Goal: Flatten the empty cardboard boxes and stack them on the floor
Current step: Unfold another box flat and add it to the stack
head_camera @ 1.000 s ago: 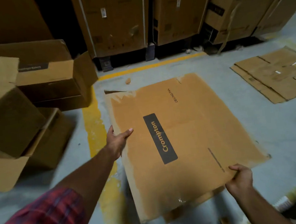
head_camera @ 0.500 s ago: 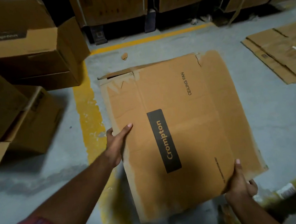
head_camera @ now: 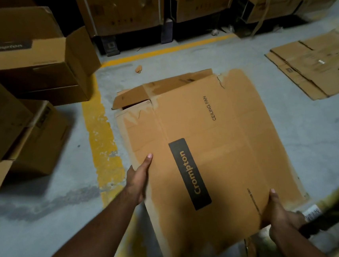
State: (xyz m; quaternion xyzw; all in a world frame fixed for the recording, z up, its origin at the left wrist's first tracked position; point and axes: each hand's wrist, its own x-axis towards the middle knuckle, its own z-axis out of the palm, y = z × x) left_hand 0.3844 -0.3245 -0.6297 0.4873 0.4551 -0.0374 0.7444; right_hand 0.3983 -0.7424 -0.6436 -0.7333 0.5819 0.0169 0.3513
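Observation:
A large flattened brown Crompton cardboard box (head_camera: 224, 143) fills the middle of the view, held low over the grey floor. My left hand (head_camera: 138, 179) grips its left edge, thumb on top. My right hand (head_camera: 280, 215) grips its near right corner. Another flattened piece (head_camera: 160, 87) lies on the floor under its far end and sticks out at the far left. Several unflattened boxes (head_camera: 34, 64) are piled at the left.
A stack of flattened cardboard (head_camera: 313, 64) lies on the floor at the right. Tall cartons (head_camera: 124, 8) line the back wall. A yellow floor line (head_camera: 104, 147) runs along the left of the held box. Dark objects sit at the near right.
The held box has come down and forward toward the floor, its far end now over the piece lying there. Both hands keep their grip on the same edges.

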